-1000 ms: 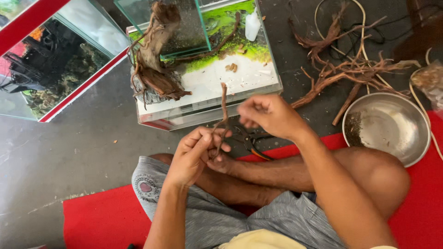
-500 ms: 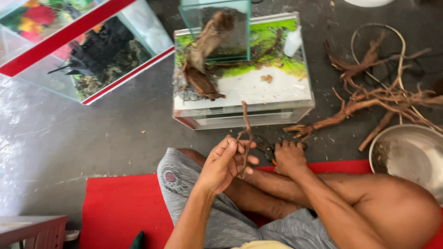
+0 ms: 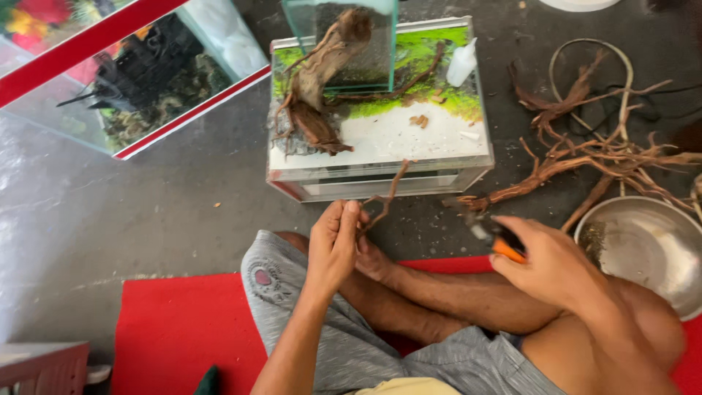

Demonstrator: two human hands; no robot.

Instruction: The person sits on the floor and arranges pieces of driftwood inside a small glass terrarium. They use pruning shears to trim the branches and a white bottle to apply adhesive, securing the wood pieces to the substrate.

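Observation:
My left hand (image 3: pixel 333 245) pinches the lower end of a thin brown twig (image 3: pixel 387 194) that points up toward a small glass aquarium (image 3: pixel 380 172). My right hand (image 3: pixel 548 263) is closed on a tool with an orange handle (image 3: pixel 501 245); its dark tip points left, just below a pile of branching driftwood roots (image 3: pixel 592 157). Inside the aquarium lie white sand, green moss and a large driftwood piece (image 3: pixel 318 88). I sit cross-legged on a red mat (image 3: pixel 183 329).
A larger red-framed aquarium (image 3: pixel 139 80) lies tilted at the upper left. A steel bowl (image 3: pixel 647 245) sits at the right by my knee. A small white squeeze bottle (image 3: pixel 462 62) rests on the small aquarium's rim. Grey concrete floor surrounds the mat.
My right hand left the twig, reached down to the floor, and now holds the orange-handled tool farther right. My left hand keeps the twig. The view shifted left.

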